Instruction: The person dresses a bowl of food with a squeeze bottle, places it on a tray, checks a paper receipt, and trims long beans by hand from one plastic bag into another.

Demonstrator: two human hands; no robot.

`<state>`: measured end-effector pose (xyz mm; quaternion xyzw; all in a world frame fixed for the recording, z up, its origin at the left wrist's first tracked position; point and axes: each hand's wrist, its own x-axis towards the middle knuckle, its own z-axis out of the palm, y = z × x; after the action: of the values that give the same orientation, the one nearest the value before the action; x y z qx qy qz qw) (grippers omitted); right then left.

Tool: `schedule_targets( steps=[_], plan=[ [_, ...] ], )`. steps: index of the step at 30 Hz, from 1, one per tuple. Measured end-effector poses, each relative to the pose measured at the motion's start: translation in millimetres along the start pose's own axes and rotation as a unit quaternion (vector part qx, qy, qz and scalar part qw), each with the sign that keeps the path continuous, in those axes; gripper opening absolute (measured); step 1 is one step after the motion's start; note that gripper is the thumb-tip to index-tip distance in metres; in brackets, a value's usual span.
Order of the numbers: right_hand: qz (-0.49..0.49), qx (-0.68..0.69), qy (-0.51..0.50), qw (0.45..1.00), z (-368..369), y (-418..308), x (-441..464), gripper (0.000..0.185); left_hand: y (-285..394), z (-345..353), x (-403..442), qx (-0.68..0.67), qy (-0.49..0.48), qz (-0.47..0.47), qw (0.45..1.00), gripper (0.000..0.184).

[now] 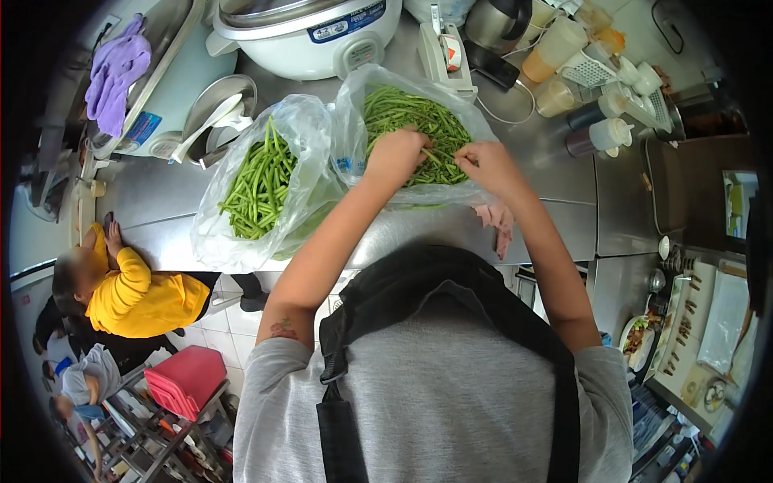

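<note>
Two clear plastic bags lie open side by side on the steel counter. The right bag (352,105) holds a heap of long thin green beans (403,109). Cut green bean pieces (259,189) fill the left bag (310,129). My left hand (400,157) reaches over the long beans, its fingers closed on a bean at the heap. Just to the right, my right hand (485,165) is pinched at the heap's right edge; what it holds is too small to make out.
Behind the bags stands a white rice cooker (310,40), with a tape dispenser (447,60) to its right. A metal bowl (217,101) with white utensils is at the left. Sauce bottles (600,135) stand back right. A person in yellow (149,298) leans at the counter's left.
</note>
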<state>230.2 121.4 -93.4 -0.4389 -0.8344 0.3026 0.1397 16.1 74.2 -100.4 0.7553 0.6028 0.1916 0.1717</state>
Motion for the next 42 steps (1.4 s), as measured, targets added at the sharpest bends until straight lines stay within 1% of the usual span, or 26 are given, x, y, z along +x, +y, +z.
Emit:
schedule_targets(
  steps=[2,5,8,11,14,17,18,20,24,26,28,29,32,33,35,36,38,39,42],
  plan=[
    [-0.008,-0.014,-0.013,1.0,1,0,-5,0.02,-4,-9,-2,-0.018,0.022,-0.004,1.0,0.019],
    [-0.027,0.003,0.005,1.0,4,-6,-3,0.028,-5,-18,-3,-0.016,0.039,0.003,0.999,0.018],
    [0.006,-0.006,-0.019,1.0,-4,-30,-1,0.033,-5,-21,-5,0.002,0.041,0.012,0.999,0.018],
    [0.082,-0.004,-0.038,0.996,-12,-41,3,0.035,-1,-24,-5,0.016,0.037,0.013,0.999,0.019],
    [0.027,0.034,-0.058,0.997,-17,-30,6,0.036,2,-25,-4,0.012,0.052,0.023,0.998,0.018],
    [0.035,0.126,-0.009,0.991,-11,-24,7,0.037,9,-26,-2,-0.014,0.089,0.029,0.996,0.018],
    [0.048,0.115,-0.01,0.992,-15,-29,8,0.036,12,-28,-1,-0.024,0.103,0.029,0.994,0.019],
    [0.074,0.095,-0.013,0.993,-26,-44,9,0.035,15,-32,0,-0.042,0.095,0.044,0.994,0.019],
    [0.041,0.177,0.001,0.983,-21,-39,13,0.033,16,-38,4,-0.053,0.11,0.047,0.991,0.018],
    [0.024,0.21,0.003,0.977,-22,-40,15,0.03,17,-43,5,-0.087,0.107,0.022,0.99,0.016],
    [0.037,0.325,0.019,0.945,-21,-39,16,0.023,18,-45,5,-0.14,0.096,-0.001,0.985,0.015],
    [0.043,0.38,0.027,0.923,-20,-38,18,0.019,18,-46,4,-0.175,0.086,-0.01,0.981,0.015],
    [0.042,0.527,0.11,0.842,-19,-36,30,0.017,20,-40,1,-0.279,0.068,-0.03,0.958,0.014],
    [0.046,0.522,0.104,0.845,-19,-38,30,0.017,19,-37,0,-0.312,0.064,-0.034,0.947,0.014],
    [0.057,0.51,0.095,0.853,-23,-39,30,0.019,12,-29,2,-0.418,0.075,-0.105,0.899,0.017],
    [0.052,0.469,0.066,0.879,-20,-35,28,0.021,12,-31,2,-0.468,0.08,-0.14,0.869,0.019],
    [0.04,0.382,0.005,0.923,-8,-22,26,0.024,12,-36,1,-0.527,0.076,-0.181,0.827,0.02],
    [0.048,0.373,-0.031,0.926,-6,-26,22,0.027,12,-40,0,-0.555,0.075,-0.202,0.804,0.021],
    [0.091,0.361,-0.09,0.924,0,-40,15,0.028,4,-36,1,-0.547,0.083,-0.232,0.8,0.021]
  ],
)
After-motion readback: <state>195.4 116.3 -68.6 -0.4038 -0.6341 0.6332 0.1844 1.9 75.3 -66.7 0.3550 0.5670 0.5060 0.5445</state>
